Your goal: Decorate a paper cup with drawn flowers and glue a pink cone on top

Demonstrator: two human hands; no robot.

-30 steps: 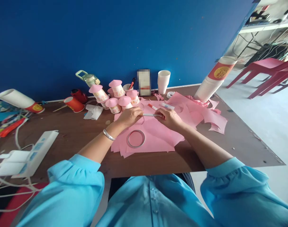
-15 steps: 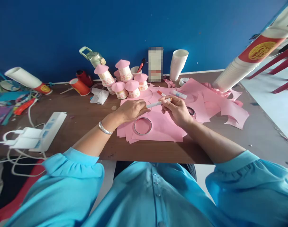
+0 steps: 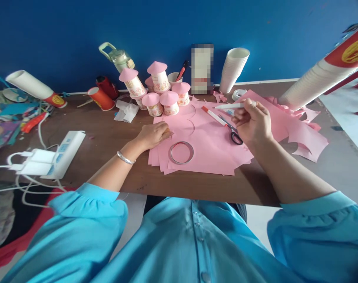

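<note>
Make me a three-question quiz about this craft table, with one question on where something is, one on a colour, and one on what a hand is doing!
1. Where does the round metal ring lie?
A. on the pink paper sheets
B. inside a cup
C. on the white power strip

2. What colour are the cone roofs of the little paper-cup houses?
A. green
B. pink
C. yellow

3. What is the right hand doing?
A. lying flat on the table
B. cutting with the black-handled scissors
C. holding a white pen up off the paper

Answers:
1 A, the ring rests on the pink sheets near the left hand.
2 B, every roof is pink.
3 C, the fingers pinch the pen and the scissors lie untouched below.
</note>
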